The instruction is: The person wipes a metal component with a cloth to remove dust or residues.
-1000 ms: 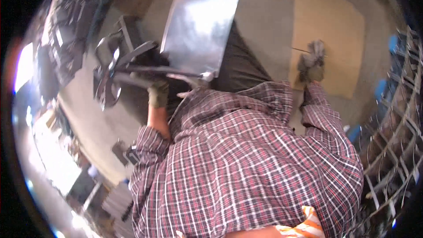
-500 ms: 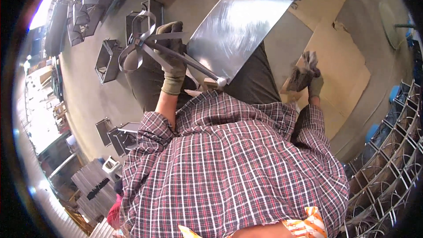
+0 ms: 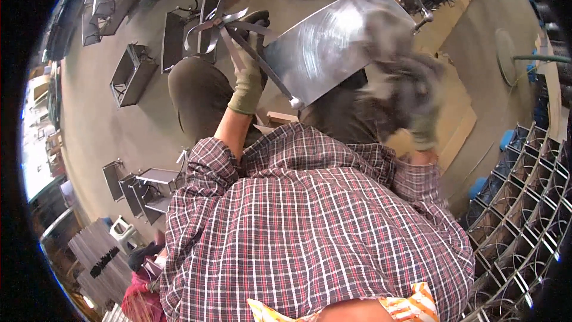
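A grey concrete floor [image 3: 95, 128] spreads through a workshop, with a stack of dark metal latticework [image 3: 518, 214] at the lower right of the frame, a flat sheet of brown cardboard [image 3: 462, 113] to its upper left and a grey box-shaped metal frame [image 3: 134, 74] standing at upper left. At upper centre, over the person's dark trousers [image 3: 196, 92], lies a silver rectangular metal panel [image 3: 316, 48]. The work in hand looks like rubbing it down; the next stroke would call for a firm, steady left hold. The panel is glossy, with pale curved streaks and bright glare. The olive-gloved left hand [image 3: 247, 74] has its fingers curled round the bar beside curled metal strips [image 3: 215, 22]. The gloved right hand [image 3: 420, 98] is motion-blurred at a grey, cloth-like bundle [image 3: 387, 36] over the panel's right end; its finger state cannot be told. A round silver ball [image 3: 296, 102] caps the panel's lower corner.
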### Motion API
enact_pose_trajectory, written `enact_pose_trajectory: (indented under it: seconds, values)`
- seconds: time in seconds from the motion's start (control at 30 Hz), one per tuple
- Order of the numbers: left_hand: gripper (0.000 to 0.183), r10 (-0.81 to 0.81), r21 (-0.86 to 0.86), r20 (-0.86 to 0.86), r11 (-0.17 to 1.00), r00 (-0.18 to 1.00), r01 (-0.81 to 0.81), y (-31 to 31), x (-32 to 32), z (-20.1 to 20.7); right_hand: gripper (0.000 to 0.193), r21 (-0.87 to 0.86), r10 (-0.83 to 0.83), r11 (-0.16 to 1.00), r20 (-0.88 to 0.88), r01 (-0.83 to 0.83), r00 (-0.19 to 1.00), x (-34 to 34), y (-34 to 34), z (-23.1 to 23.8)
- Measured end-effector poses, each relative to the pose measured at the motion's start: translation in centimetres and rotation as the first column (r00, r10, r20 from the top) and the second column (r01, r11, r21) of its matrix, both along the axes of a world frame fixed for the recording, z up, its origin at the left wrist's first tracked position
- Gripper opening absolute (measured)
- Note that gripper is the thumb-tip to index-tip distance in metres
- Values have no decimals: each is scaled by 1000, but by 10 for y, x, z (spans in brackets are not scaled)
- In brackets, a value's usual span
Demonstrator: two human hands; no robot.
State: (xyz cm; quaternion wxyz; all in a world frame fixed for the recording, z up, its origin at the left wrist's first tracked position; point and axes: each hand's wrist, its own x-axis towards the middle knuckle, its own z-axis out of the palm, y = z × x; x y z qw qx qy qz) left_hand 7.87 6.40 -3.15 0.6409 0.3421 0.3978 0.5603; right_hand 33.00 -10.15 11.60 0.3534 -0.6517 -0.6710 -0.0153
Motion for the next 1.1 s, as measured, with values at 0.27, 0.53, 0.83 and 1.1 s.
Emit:
enact_pose_trajectory:
  seconds: [0.27, 0.53, 0.83, 1.1]
  values:
    - [65, -115, 60, 59, 992, 992, 111, -17, 17, 8, 47, -535, 534, 776, 276, -333, 799, -59, 79, -54]
    - [35, 18, 151, 17, 988, 1000, -21, -21, 43, 45, 39, -394, 281, 898, 173, -195, 944, -28, 72, -73]
    - [19, 46, 206, -5, 978, 999, -44, -11, 41, 2, 36, -441, -7, 876, 396, 197, 918, 27, 108, -57]
    - [20, 167, -57, 448, 986, 878, -158, -17, 48, 8, 37, -351, 384, 894, 276, -279, 881, -63, 63, -68]
